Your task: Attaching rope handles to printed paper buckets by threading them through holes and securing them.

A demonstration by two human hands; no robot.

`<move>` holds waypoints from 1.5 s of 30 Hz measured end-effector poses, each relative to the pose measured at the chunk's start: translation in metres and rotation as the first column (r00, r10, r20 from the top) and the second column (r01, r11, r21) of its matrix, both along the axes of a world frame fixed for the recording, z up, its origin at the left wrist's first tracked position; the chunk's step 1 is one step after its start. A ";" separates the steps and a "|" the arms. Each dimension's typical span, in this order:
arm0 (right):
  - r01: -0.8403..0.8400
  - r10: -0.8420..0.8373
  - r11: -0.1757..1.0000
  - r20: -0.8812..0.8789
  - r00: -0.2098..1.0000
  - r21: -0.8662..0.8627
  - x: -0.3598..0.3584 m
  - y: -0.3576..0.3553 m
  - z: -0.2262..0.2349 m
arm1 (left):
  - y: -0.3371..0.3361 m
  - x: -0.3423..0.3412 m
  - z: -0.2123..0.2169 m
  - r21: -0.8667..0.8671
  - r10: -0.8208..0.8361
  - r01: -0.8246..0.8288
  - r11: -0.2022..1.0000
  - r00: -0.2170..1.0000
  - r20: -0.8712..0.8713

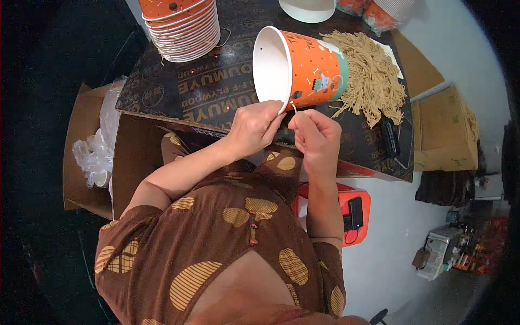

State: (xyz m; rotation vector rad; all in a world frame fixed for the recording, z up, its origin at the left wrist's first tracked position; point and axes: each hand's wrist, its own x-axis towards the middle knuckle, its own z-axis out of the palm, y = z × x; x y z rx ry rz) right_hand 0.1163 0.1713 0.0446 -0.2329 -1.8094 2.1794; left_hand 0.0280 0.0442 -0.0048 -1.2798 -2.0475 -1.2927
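Note:
An orange printed paper bucket (311, 67) with a white inside and a green band at its base lies tilted on its side over the table's near edge, mouth turned left. My left hand (253, 125) grips its rim from below, some fingertips hidden inside or behind the rim. A short tan cord (294, 106) comes out of the bucket's wall just below the rim. My right hand (317, 135) is closed in a pinch on that cord. Behind the bucket's base spreads a loose pile of tan cords (374, 78).
Nested orange buckets (184, 35) stand at the table's far left, and a white-lined bucket (309, 11) at the back. A black handled object (389, 138) lies by the dark plywood tabletop's (216, 89) right edge. Cardboard boxes stand left (89, 157) and right (441, 130).

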 end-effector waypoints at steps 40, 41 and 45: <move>0.270 -0.183 0.543 -0.201 0.962 0.795 -0.007 0.025 -0.045 | 0.026 -0.019 0.033 -0.290 -0.119 0.258 0.922 0.898 0.423; 0.243 -0.171 0.537 -0.178 0.969 0.808 -0.008 0.025 -0.045 | 0.029 -0.024 0.024 -0.309 -0.138 0.248 0.918 0.931 0.338; 0.187 -0.130 0.536 -0.138 0.982 0.823 -0.011 0.034 -0.044 | 0.027 -0.030 0.025 -0.298 -0.180 0.308 0.904 0.904 0.387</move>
